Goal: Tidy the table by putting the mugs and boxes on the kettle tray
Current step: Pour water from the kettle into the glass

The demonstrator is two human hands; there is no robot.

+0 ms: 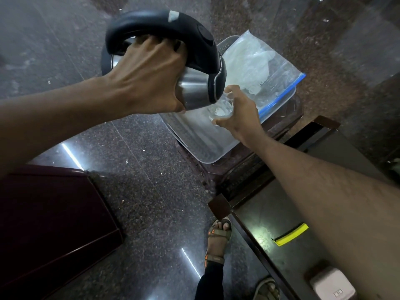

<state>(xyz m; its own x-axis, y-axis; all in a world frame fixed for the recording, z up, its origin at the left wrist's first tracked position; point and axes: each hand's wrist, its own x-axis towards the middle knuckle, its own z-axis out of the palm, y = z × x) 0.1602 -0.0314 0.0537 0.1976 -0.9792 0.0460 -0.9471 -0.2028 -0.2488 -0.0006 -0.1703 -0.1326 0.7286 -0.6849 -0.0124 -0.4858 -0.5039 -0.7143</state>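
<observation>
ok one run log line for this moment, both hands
left hand: grips kettle handle, tilted | right hand: holds clear glass at spout | over tray | zip bag on tray

- The near half of the tray is bare, so a hand could reach in there.
- The far half of the tray is covered by a plastic bag.
- Just above the tray, the tilted kettle and the glass block the middle.
</observation>
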